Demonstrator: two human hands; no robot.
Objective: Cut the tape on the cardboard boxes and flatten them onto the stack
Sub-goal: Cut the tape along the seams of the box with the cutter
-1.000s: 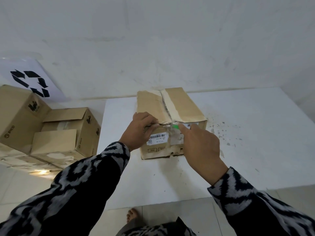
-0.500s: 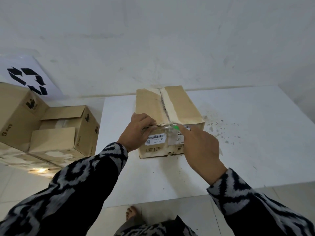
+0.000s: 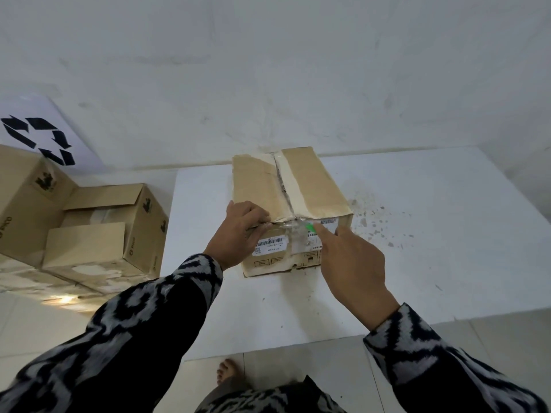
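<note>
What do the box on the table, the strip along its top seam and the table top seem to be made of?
Box: brown cardboard, matt, creased and scuffed edges.
Seam strip: probably pale tape, smooth; clear, crinkled and glossy at the front.
Table top: hard white surface, speckled; material unclear.

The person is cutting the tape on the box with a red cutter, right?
Not quite: the cutter is green, not red. The head view shows its tip at the taped edge of the box, held by the right hand.
</note>
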